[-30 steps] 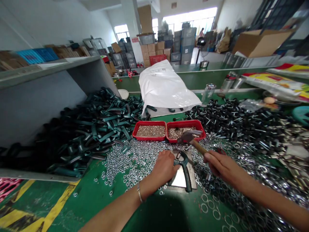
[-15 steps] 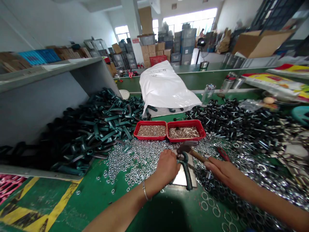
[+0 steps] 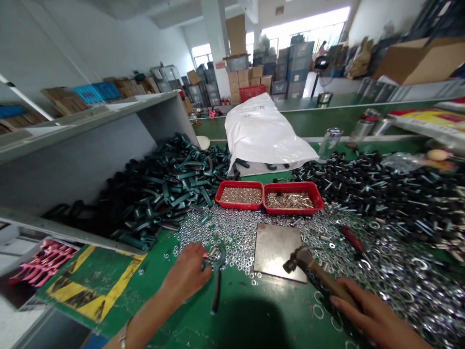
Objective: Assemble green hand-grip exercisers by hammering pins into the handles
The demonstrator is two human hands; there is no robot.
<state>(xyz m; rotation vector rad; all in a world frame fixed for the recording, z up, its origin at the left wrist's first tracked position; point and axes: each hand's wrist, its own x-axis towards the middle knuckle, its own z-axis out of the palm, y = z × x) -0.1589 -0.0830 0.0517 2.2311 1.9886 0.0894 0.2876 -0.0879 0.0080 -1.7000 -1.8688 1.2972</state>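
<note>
My left hand (image 3: 189, 267) is closed around the top end of a dark green tool handle (image 3: 217, 286) with a curved head, held at the left side of the bench over the scattered nuts and washers. My right hand (image 3: 359, 305) grips the wooden shaft of a hammer (image 3: 323, 278). The hammer's dark head hangs over the right edge of a bare square metal plate (image 3: 278, 242). A red-handled tool (image 3: 352, 239) lies among the washers, beyond my right hand.
Two red trays (image 3: 239, 207) of small metal pieces stand behind small nuts (image 3: 236, 228). Green handles (image 3: 181, 179) are heaped at left by a grey shelf (image 3: 152, 242). A white sack (image 3: 265, 135) lies behind. Black-headed bolts (image 3: 366, 189) and metal rings (image 3: 399, 276) cover the right.
My left hand has carried the green handle off the plate to the left. My right hand has drawn the hammer back toward me and to the right. The view has shifted left.
</note>
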